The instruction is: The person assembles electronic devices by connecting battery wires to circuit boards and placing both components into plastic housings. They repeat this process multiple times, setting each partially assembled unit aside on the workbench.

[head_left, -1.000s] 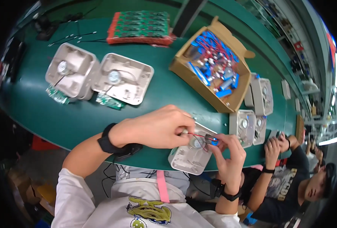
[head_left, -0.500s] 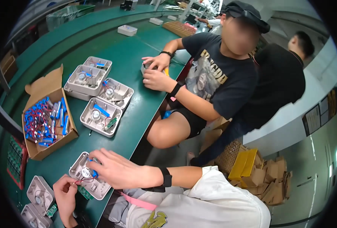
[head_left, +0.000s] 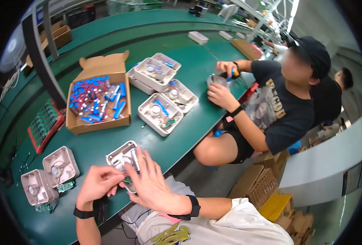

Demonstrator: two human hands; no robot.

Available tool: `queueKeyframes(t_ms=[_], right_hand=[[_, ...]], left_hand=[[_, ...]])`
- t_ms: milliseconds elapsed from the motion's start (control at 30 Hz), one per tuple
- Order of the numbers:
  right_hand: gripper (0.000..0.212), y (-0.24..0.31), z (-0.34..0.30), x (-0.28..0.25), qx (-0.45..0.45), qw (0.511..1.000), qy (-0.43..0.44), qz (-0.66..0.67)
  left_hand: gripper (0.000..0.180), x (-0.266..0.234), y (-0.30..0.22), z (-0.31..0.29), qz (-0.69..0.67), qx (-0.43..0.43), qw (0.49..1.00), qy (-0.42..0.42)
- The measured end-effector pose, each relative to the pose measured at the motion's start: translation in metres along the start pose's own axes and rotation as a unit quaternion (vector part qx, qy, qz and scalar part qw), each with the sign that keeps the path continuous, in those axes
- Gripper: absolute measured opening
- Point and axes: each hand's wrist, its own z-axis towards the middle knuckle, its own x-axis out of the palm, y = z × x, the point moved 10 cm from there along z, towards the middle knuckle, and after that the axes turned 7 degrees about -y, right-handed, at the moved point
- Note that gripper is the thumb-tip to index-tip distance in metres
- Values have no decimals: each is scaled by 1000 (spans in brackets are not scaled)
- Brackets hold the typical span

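Observation:
A light grey plastic housing (head_left: 122, 152) lies on the bench right in front of me, with a round metal part and a blue battery (head_left: 135, 160) inside. My right hand (head_left: 153, 185) grips its right side, its fingers long beside the battery and its thumb over the interior. At the housing's near left side, my left hand (head_left: 100, 183) has thumb and forefinger pinched together. What they hold is hidden. A bit of green circuit board (head_left: 127, 179) shows between the two hands.
An opened cardboard box (head_left: 98, 130) of blue batteries with red wires stands beyond. Several similar housings (head_left: 160, 127) sit right of it, others (head_left: 60, 163) at left. A red tray of circuit boards (head_left: 46, 124) lies far left. At right, a co-worker (head_left: 287, 98) handles another housing.
My view has turned left, so everything sits farther right. My left hand has come closer to my right hand; the red wire it pinched no longer shows. The co-worker's hands have moved apart.

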Motion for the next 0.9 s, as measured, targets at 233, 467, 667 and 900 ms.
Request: queueKeyframes(t_ms=[233,467,667,900], right_hand=[[78,-1,11,8,-5,999,-36,-14],[70,-46,35,-13,-57,992,-69,-94],[68,-72,51,-18,-8,984,-87,-153],[67,-115,62,-37,17,983,-100,-155]], left_hand=[[9,2,-5,-10,-31,84,996,-27],[8,-33,-9,-2,-25,104,989,-100],[4,-31,-5,0,1,102,991,-82],[5,-39,5,5,10,84,991,-106]])
